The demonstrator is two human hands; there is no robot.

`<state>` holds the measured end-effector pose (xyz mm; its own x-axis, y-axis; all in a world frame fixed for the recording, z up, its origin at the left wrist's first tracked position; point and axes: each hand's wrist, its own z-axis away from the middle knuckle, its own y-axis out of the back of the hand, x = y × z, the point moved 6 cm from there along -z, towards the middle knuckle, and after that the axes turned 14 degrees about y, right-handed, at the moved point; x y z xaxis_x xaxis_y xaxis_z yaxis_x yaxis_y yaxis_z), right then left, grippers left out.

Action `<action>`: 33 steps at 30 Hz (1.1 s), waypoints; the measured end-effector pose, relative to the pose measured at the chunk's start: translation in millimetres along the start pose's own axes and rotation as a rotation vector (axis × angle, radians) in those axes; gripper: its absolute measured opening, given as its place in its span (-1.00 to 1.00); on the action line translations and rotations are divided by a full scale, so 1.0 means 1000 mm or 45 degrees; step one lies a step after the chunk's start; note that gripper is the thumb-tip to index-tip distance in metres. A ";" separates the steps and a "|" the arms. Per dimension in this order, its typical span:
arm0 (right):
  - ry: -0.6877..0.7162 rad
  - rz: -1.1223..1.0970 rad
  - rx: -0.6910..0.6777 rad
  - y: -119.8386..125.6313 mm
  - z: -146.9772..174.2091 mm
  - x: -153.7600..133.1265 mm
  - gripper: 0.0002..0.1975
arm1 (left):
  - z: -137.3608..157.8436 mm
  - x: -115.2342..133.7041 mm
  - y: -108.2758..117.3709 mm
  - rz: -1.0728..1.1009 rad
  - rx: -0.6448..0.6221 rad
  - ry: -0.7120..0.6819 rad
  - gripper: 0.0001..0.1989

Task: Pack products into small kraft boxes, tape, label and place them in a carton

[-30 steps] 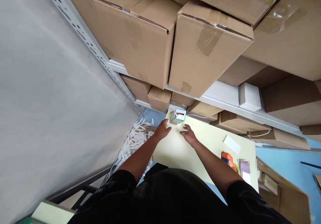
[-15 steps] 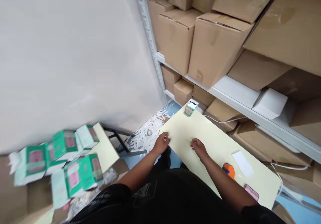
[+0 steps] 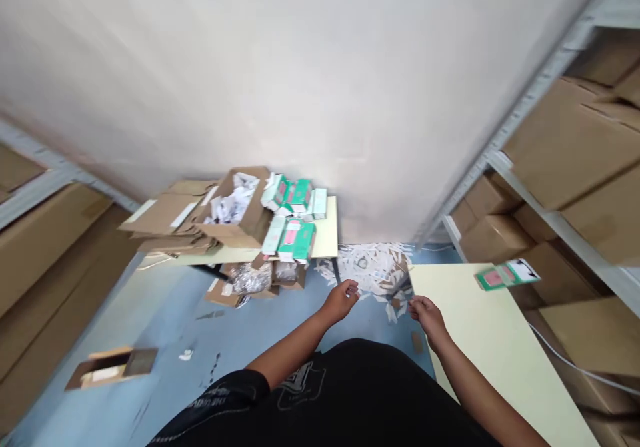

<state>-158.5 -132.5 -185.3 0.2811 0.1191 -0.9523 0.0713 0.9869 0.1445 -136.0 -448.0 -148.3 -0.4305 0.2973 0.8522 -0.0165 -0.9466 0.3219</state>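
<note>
My left hand (image 3: 341, 301) hangs in front of me above the blue floor, its fingers loosely bent and apart with nothing in them. Over the left edge of the pale yellow table (image 3: 493, 340) is my right hand (image 3: 427, 315), also loosely curled and holding nothing. A green and white box (image 3: 506, 275) with a pink panel lies at the far end of that table, beyond my right hand. Several similar green boxes (image 3: 303, 239) sit on the other table (image 3: 329, 230), farther off to the left.
An open carton (image 3: 235, 235) with white paper inside stands beside flattened cardboard (image 3: 165, 210). White paper strips (image 3: 373, 267) cover the floor between the tables. A small open carton (image 3: 111, 368) lies at left. Shelves of cartons (image 3: 575, 147) rise at right.
My view has swung left, bringing the far table and its boxes toward the middle. Both hands remain without anything in them. The orange tool and phone have left the view.
</note>
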 end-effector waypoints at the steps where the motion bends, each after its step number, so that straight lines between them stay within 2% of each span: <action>1: 0.023 0.015 -0.056 -0.024 0.000 -0.007 -0.57 | 0.007 -0.011 0.023 0.034 0.035 0.010 -0.69; 5: 0.065 0.071 -0.227 -0.124 0.007 -0.024 -0.56 | 0.032 -0.061 0.122 0.111 0.164 0.047 -0.70; 12: 0.169 0.095 -0.345 -0.297 0.029 -0.068 -0.59 | 0.062 -0.143 0.302 0.232 0.411 0.158 -0.71; 14: 0.197 0.099 -0.389 -0.339 0.035 -0.087 -0.58 | 0.065 -0.162 0.345 0.299 0.497 0.225 -0.71; 17: 0.246 0.089 -0.492 -0.392 0.041 -0.115 -0.58 | 0.064 -0.185 0.398 0.433 0.606 0.312 -0.70; 22: 0.254 0.060 -0.625 -0.462 0.029 -0.151 -0.64 | 0.053 -0.209 0.470 0.731 0.787 0.417 -0.67; 25: 0.297 0.024 -0.702 -0.508 0.005 -0.174 -0.65 | 0.041 -0.214 0.517 0.894 0.914 0.451 -0.70; 28: 0.326 -0.017 -0.790 -0.561 -0.025 -0.198 -0.64 | 0.025 -0.214 0.571 1.038 1.109 0.462 -0.73; 33: 0.391 -0.038 -0.946 -0.639 -0.067 -0.238 -0.63 | -0.016 -0.214 0.656 1.145 1.351 0.521 -0.68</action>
<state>-334.7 -784.2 -68.8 0.0058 0.0097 -0.9999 -0.6111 0.7915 0.0041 -69.4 -1135.0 -125.6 -0.1606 -0.5642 0.8099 0.9782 -0.2001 0.0545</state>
